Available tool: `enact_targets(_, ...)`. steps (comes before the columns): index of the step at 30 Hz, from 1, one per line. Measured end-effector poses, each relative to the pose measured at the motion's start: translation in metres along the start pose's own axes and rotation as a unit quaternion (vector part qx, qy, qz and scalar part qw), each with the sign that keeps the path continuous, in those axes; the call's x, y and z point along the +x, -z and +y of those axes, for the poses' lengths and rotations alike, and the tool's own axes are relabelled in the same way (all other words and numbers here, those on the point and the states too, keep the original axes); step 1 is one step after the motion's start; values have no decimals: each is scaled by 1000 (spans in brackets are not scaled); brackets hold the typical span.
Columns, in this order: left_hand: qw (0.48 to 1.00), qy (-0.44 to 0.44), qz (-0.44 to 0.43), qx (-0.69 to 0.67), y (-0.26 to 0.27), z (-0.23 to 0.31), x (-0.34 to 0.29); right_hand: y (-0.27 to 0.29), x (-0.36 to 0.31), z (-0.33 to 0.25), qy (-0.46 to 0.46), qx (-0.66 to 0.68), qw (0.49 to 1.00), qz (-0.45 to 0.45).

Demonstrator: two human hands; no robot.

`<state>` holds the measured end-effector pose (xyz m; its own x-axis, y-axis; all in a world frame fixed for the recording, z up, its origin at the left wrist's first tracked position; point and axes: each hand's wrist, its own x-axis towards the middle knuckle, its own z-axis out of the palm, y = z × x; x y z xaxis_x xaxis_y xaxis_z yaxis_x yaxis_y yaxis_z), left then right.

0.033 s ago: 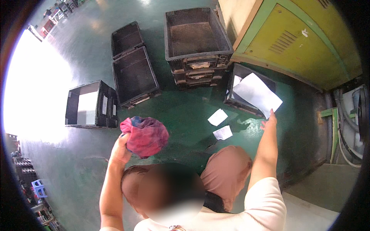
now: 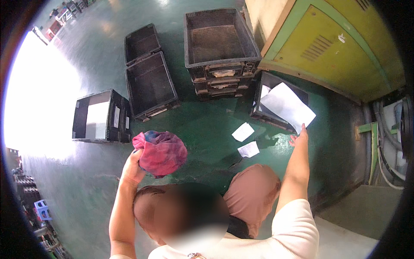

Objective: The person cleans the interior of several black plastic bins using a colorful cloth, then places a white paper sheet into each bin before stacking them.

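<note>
My left hand (image 2: 133, 166) is raised and grips a crumpled red and purple cloth (image 2: 163, 152). My right hand (image 2: 299, 134) is stretched out to the right and pinches the lower corner of a white sheet of paper (image 2: 286, 105). The sheet hangs over an open black crate (image 2: 264, 115) that stands against a yellow and green cabinet (image 2: 336, 47). Two small white slips (image 2: 243, 131) (image 2: 249, 149) lie on the green floor (image 2: 202, 125) between my hands. My bent knee in pinkish trousers (image 2: 252, 190) is below them.
A stack of black crates (image 2: 220, 43) stands at the top centre. Two open black crates (image 2: 148, 82) sit side by side to its left. Another black crate (image 2: 101, 116) lies on its side at the far left. Pipes and hoses (image 2: 384, 142) run along the right.
</note>
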<state>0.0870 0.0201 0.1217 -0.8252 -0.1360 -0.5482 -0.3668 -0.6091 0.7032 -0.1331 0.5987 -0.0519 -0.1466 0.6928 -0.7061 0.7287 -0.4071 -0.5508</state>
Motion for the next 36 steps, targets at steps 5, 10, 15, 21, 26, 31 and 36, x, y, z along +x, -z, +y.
enact_targets(5,1000,8,-6,11,16,-4,5,-1,31,-34,196,170,960,-107)
enact_targets(10,999,-20,6,43,14,-1,3,12,-243,-104,513,360,769,-126)
enact_targets(15,999,-27,-2,39,18,-4,15,-34,-395,-91,947,63,314,-4)
enact_targets(21,999,-40,-22,-12,-4,-6,9,-157,-395,-88,788,-331,310,-416)
enact_targets(26,999,-38,-23,-24,-7,-1,0,-171,-374,-102,747,-364,361,-423)
enact_targets(31,999,-32,-21,-19,0,-2,6,-156,-348,-120,780,-447,355,-258)
enact_targets(36,998,-27,-63,-3,22,-15,17,-141,-308,-121,873,-240,281,-318)
